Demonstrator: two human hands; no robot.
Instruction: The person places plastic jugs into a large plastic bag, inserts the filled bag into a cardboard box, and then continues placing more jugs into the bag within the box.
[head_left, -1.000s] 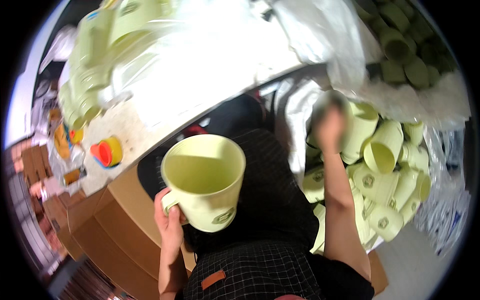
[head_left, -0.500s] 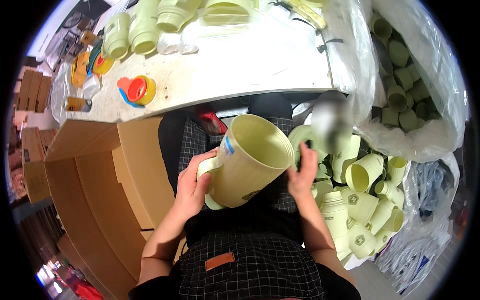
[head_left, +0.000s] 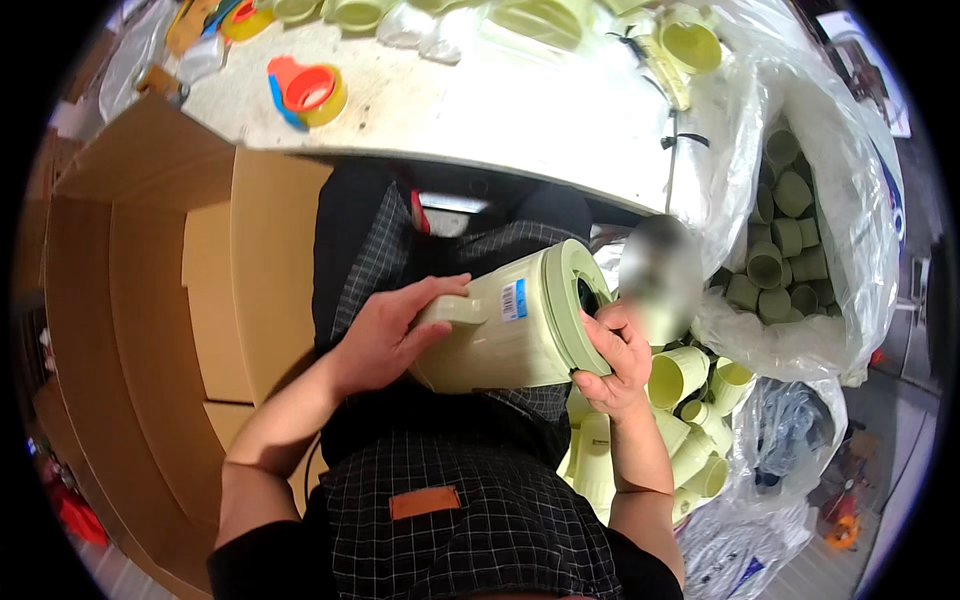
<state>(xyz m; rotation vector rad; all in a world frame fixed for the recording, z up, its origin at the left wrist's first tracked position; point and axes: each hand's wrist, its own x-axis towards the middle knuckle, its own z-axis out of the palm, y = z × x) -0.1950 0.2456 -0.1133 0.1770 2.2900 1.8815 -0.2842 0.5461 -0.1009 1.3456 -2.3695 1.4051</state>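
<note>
the pitcher [head_left: 510, 325] now wears a lid, both hands gripping it.

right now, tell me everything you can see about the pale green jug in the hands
The pale green jug looks like smooth moulded plastic, with a side handle, a small barcode sticker on its wall and a ringed green lid with a dark opening. It lies tipped on its side over the person's lap, lid end pointing right. The left hand grips the handle side; the right hand presses on the lid rim.
</note>
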